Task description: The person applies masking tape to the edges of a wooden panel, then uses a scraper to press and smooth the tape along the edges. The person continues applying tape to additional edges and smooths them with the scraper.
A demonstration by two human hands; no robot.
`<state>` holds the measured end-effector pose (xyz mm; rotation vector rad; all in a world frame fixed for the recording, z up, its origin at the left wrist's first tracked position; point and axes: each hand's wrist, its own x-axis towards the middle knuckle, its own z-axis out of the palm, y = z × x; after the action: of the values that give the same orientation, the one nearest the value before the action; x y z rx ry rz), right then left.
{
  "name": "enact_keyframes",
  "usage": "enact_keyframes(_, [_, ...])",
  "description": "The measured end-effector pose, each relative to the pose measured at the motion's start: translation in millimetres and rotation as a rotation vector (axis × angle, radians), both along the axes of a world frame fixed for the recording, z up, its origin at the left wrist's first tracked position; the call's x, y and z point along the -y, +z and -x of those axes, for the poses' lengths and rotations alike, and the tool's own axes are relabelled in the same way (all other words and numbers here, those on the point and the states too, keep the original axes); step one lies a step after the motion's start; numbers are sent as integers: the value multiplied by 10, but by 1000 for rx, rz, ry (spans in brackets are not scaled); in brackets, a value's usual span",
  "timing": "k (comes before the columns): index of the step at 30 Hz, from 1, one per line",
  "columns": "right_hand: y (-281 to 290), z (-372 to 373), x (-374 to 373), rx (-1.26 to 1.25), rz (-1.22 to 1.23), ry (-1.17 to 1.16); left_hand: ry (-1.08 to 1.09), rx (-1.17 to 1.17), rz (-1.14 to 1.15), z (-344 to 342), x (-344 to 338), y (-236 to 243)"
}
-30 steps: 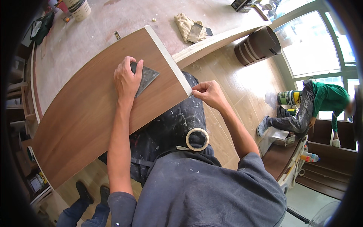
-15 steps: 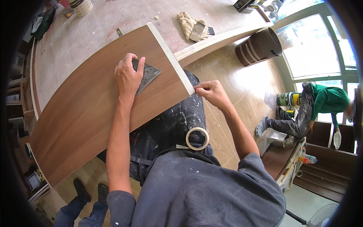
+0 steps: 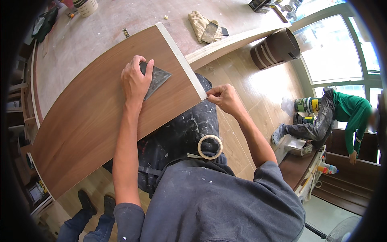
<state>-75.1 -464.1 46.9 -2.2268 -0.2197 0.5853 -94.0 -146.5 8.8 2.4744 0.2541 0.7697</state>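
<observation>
A long brown wood-grain panel (image 3: 92, 105) with one curved side lies partly on the table and reaches over my lap. My left hand (image 3: 135, 78) rests on it, fingers closed on a dark, thin square scraper plate (image 3: 158, 80) that lies against the surface. Along the panel's right end runs a strip of pale masking tape (image 3: 181, 60). At the near corner of that strip, my right hand (image 3: 223, 98) pinches the tape's end between thumb and fingertips. A roll of masking tape (image 3: 220, 148) sits on my lap with a short tail loose.
On the pale worktable (image 3: 121, 18) lie a beige glove (image 3: 195, 24) and another scraper plate (image 3: 209, 32). A brown bin (image 3: 276, 48) stands beyond the table edge. To the right, a person in green (image 3: 348, 109) bends over dark shelving. Another person's legs (image 3: 86, 222) show at lower left.
My hands, the panel and the scraper plate stay nearly where they were. The co-worker in green has shifted an arm, and the white cloth-like thing by that hand is out of sight.
</observation>
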Motion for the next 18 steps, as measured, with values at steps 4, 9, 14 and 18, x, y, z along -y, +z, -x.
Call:
enact_keyframes(4, [-65, -8, 110, -17, -72, -21, -24, 45, 17, -11, 28, 16])
enact_keyframes(9, [109, 89, -14, 25, -5, 8, -10, 8, 10, -6, -13, -21])
enact_keyframes(14, [152, 75, -34, 41, 85, 28, -10, 2, 4, 6, 5, 15])
enact_keyframes(18, [56, 48, 61, 175, -29, 79, -16, 19, 21, -3, 29, 32])
